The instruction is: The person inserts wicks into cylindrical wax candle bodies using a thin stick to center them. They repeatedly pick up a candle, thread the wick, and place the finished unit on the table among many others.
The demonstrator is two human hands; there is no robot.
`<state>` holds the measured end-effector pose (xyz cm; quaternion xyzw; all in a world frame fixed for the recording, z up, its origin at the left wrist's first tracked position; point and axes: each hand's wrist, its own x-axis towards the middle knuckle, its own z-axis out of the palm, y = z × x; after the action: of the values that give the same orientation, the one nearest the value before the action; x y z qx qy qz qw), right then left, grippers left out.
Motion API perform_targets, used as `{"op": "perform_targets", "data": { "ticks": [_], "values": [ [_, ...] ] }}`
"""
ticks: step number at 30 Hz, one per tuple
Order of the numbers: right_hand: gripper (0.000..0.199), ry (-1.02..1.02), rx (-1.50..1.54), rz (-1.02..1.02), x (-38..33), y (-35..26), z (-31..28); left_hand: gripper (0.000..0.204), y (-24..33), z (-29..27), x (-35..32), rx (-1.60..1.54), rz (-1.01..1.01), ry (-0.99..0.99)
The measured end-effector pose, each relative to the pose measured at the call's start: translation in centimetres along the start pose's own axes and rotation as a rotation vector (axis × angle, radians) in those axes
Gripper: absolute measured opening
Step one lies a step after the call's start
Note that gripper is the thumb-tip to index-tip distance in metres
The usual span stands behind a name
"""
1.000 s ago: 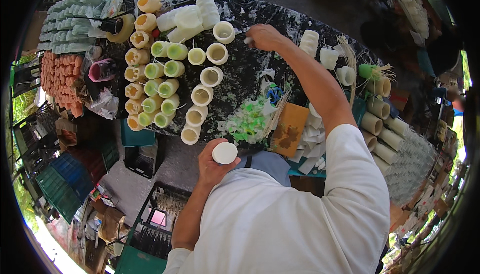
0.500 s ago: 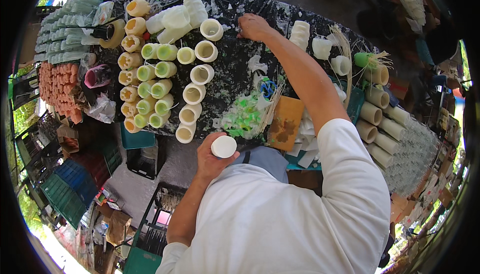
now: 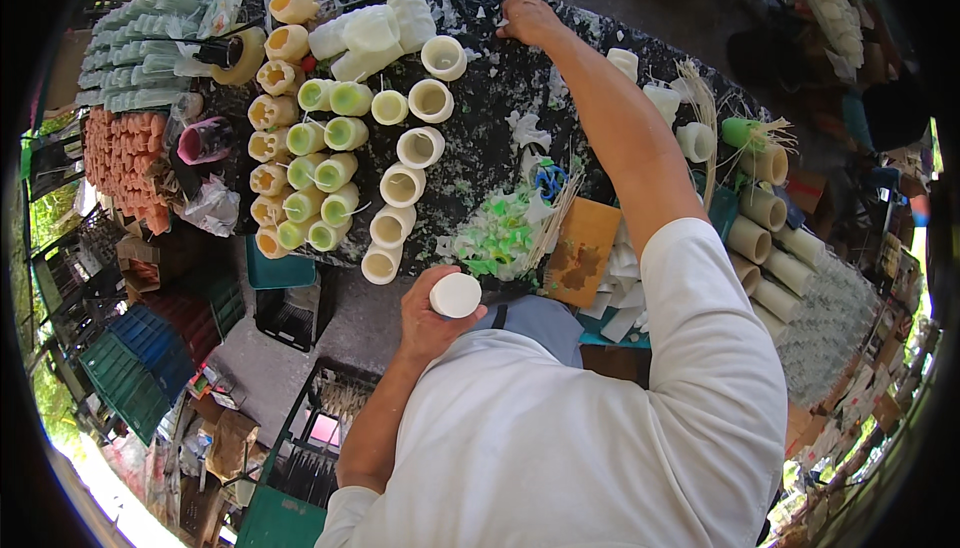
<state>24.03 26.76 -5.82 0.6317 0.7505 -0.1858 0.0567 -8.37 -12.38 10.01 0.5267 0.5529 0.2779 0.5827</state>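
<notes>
Close to my body, at the table's near edge, my left hand (image 3: 424,326) is wrapped round a white cylinder with a flat round top (image 3: 455,295), which looks like a candle. My right arm is stretched to the table's far side. There my right hand (image 3: 530,21) has its fingers curled in and pressed together low over the dark tabletop (image 3: 490,78); what they hold, if anything, I cannot make out. Left of it stands a column of hollow cream wax cups (image 3: 420,148). Beyond those are pale green candles with wicks (image 3: 336,172) and yellowish wax cups (image 3: 268,145).
Green and white wax scraps (image 3: 497,233), blue-handled scissors (image 3: 550,180) and a brown board (image 3: 580,250) lie near me. White wax blocks (image 3: 372,30) are piled at the far left. Tubes (image 3: 750,239) stack at the right. Crates (image 3: 128,378) stand on the floor at left.
My right hand has moved a little farther out toward the table's far edge. The left hand keeps its hold on the white cylinder. The whole view has shifted slightly.
</notes>
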Motion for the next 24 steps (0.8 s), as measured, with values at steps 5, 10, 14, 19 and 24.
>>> {"op": "perform_targets", "data": {
  "ticks": [5,10,14,19,24],
  "values": [
    [0.048,-0.773,-0.114,-0.043,-2.0,-4.8,-8.6,0.064,-0.2,0.0,0.1,-0.035,0.049,0.036],
    [0.031,0.483,-0.028,-0.472,0.6,-2.2,0.6,0.064,0.2,-0.1,0.2,0.034,0.048,0.004],
    [0.026,0.479,-0.148,-0.615,-4.4,-4.6,3.1,0.064,0.1,-0.4,-0.2,-0.020,0.032,0.047],
    [0.022,0.412,-0.182,-0.639,-18.0,-5.0,5.5,0.058,0.0,-0.3,0.1,-0.055,0.001,0.077],
    [0.030,0.234,-0.008,-0.027,-19.5,-3.1,4.3,0.061,0.5,0.1,0.4,-0.031,0.092,0.042]
  ]
}}
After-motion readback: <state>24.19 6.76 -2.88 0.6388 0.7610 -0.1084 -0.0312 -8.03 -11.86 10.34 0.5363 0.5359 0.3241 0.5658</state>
